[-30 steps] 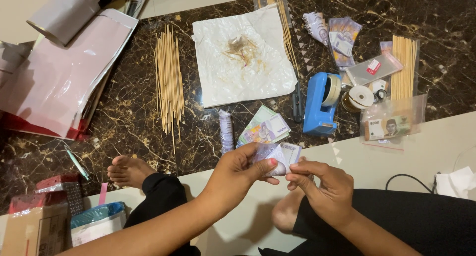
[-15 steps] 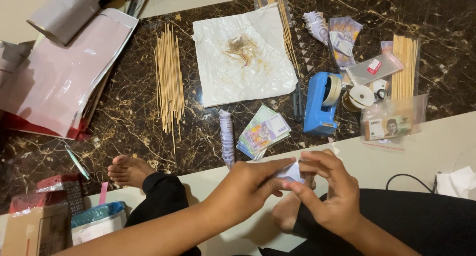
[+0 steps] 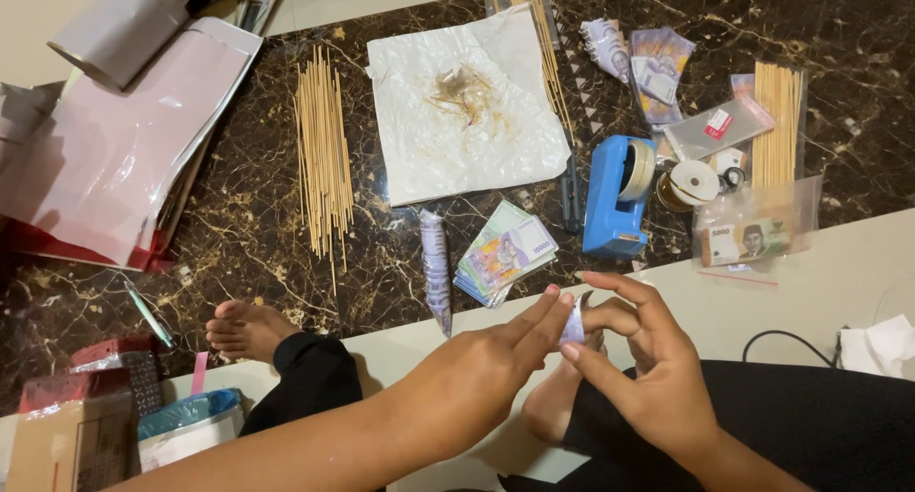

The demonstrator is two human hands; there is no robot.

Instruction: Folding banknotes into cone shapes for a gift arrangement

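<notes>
— How is the light?
— Warm and fairly bright, falling from overhead. The dark marble floor [image 3: 238,225] shows faint sheen; the white paper sheet [image 3: 467,111] is near glare.
— Sharpness?
— Mostly crisp. The hands at the bottom look slightly soft, with soft shadows under them.

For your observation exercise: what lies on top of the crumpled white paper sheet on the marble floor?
On the white paper sheet lies a small tangle of golden threads, and a bundle of wooden skewers crosses its right edge. Whatever lies beneath the sheet is covered.
</notes>
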